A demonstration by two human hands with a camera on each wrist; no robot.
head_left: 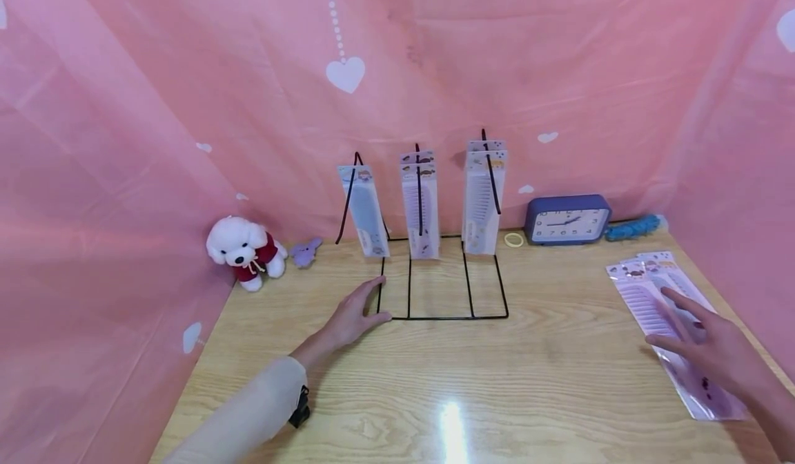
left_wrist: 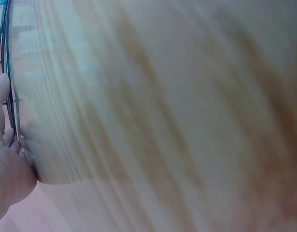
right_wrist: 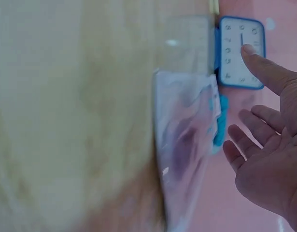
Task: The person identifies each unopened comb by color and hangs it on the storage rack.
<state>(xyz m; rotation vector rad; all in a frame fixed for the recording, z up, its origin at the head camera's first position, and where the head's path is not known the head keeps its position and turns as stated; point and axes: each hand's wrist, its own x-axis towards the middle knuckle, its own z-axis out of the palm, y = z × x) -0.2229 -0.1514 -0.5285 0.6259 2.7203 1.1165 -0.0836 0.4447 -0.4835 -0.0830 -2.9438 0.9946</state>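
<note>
Where the right hand (head_left: 708,350) hovers with fingers spread and holding nothing, a small stack of packaged combs (head_left: 667,319) lies flat on the table (head_left: 528,374) near its right edge. Thin, light and slick in their plastic sleeves, they would probably slide or fan apart — pinching one by its edge looks best. The left hand (head_left: 354,319) rests flat, fingers straight, against the front left corner of the black wire rack (head_left: 435,271), whose three hooks already hold hanging comb packs (head_left: 420,205).
</note>
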